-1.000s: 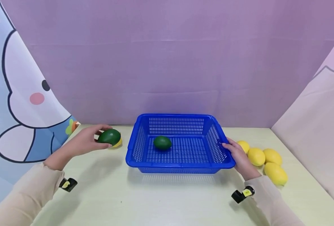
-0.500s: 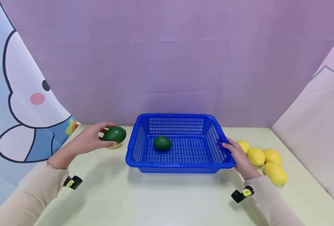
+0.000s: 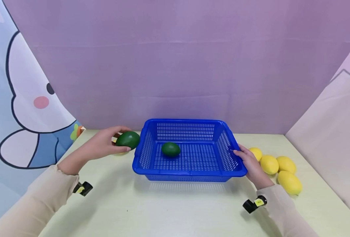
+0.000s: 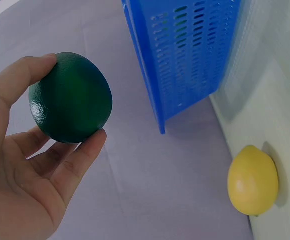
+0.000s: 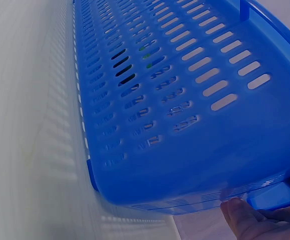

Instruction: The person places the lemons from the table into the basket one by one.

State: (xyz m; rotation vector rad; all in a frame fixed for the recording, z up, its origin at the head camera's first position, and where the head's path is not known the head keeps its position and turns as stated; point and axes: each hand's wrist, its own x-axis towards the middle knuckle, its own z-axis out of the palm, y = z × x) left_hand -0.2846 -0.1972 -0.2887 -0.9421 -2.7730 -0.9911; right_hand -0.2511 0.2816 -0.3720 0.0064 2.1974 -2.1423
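Purple cloth backs a pale table (image 3: 169,210) where a blue basket (image 3: 189,171) sits with one green fruit (image 3: 171,149) inside. Four lemons (image 3: 269,164) lie right of it. Curled fingers of the right hand (image 3: 250,164) grip the basket's right rim. Held by the left hand (image 3: 103,144), a second green fruit (image 3: 128,139) hangs just outside the left wall, mid-carry; it seemingly needs lifting over the rim.
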